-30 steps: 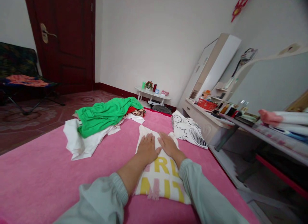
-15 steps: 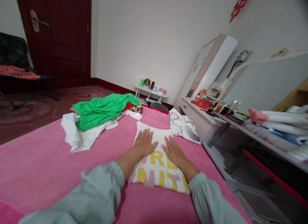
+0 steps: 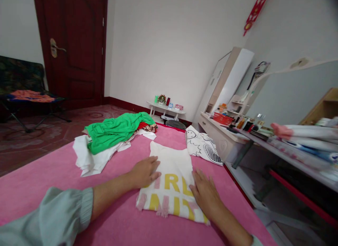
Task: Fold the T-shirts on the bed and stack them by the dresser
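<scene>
A white shirt (image 3: 171, 161) with yellow and pink lettering and pink fringe lies folded flat on a pink bedspread (image 3: 111, 200). My left hand (image 3: 145, 172) rests at the shirt's left edge, fingers stretched out over the fabric. On the opposite edge lies my right hand (image 3: 205, 191), its fingers spread and partly covering the lettering. Neither hand grips the cloth. Just beyond the shirt, to the right, is a white garment (image 3: 202, 145) with black line drawings and a checked patch.
Farther left, a green garment (image 3: 118, 129) is heaped over a white one (image 3: 87, 158) and some red and patterned cloth. Along the right stands a dressing table (image 3: 213, 128) with a red basket (image 3: 222, 118) and bottles. A folding chair (image 3: 26, 94) is by the door (image 3: 74, 52).
Both hands have slid outward from the shirt's middle to its left and right edges and a little toward me, uncovering its upper part. The camera view has shifted slightly.
</scene>
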`<control>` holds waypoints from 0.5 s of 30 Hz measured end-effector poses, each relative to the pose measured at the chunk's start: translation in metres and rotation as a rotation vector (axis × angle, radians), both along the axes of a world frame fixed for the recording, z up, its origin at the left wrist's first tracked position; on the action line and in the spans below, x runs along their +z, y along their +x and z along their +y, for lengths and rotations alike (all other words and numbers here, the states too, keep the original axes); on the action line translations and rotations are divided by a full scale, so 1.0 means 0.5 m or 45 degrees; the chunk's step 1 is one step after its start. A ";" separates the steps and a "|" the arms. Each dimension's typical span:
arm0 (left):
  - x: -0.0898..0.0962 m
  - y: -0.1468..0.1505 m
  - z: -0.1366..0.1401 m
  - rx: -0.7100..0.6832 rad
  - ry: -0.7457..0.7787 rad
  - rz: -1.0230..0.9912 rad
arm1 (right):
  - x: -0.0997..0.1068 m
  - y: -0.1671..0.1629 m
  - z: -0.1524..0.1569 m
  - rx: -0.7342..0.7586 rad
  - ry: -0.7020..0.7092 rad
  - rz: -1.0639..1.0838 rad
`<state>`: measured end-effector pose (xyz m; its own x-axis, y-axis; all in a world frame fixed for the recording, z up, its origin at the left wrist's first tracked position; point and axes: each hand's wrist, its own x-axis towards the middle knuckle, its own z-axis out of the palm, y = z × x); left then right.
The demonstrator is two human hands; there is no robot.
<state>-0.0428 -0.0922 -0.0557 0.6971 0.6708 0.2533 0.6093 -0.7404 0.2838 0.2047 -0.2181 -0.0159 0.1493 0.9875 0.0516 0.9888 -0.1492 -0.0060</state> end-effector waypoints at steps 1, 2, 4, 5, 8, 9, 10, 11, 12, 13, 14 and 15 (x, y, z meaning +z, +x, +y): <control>0.007 -0.004 0.013 0.031 -0.010 -0.051 | 0.018 -0.020 0.007 0.073 0.034 0.035; 0.013 -0.006 0.028 0.104 -0.021 -0.114 | 0.034 -0.041 0.014 0.171 0.062 0.083; 0.022 -0.009 0.062 0.309 -0.033 -0.238 | 0.054 -0.088 0.028 0.405 0.087 0.204; 0.024 -0.009 0.080 0.404 -0.036 -0.285 | 0.057 -0.111 0.034 0.526 0.076 0.263; 0.021 -0.010 0.129 0.533 -0.069 -0.328 | 0.037 -0.160 0.042 0.792 -0.009 0.382; 0.018 -0.010 0.144 0.546 -0.086 -0.324 | 0.025 -0.169 0.042 0.828 -0.035 0.401; 0.017 -0.009 0.159 0.563 -0.106 -0.325 | 0.014 -0.174 0.041 0.846 -0.051 0.412; 0.015 -0.007 0.174 0.582 -0.125 -0.327 | 0.005 -0.176 0.040 0.847 -0.056 0.418; 0.015 -0.004 0.188 0.604 -0.146 -0.332 | -0.002 -0.175 0.040 0.842 -0.055 0.421; 0.015 -0.001 0.202 0.623 -0.169 -0.340 | -0.007 -0.173 0.040 0.836 -0.054 0.424; 0.016 0.002 0.216 0.637 -0.195 -0.353 | -0.010 -0.171 0.041 0.831 -0.054 0.427; 0.016 0.005 0.230 0.643 -0.222 -0.371 | -0.011 -0.169 0.042 0.827 -0.055 0.431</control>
<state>-0.0403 0.0226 -0.0475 0.2005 0.9492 0.2423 0.7521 -0.3077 0.5828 0.1204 -0.1972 -0.0213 -0.4662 0.8822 0.0657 0.8227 0.4597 -0.3344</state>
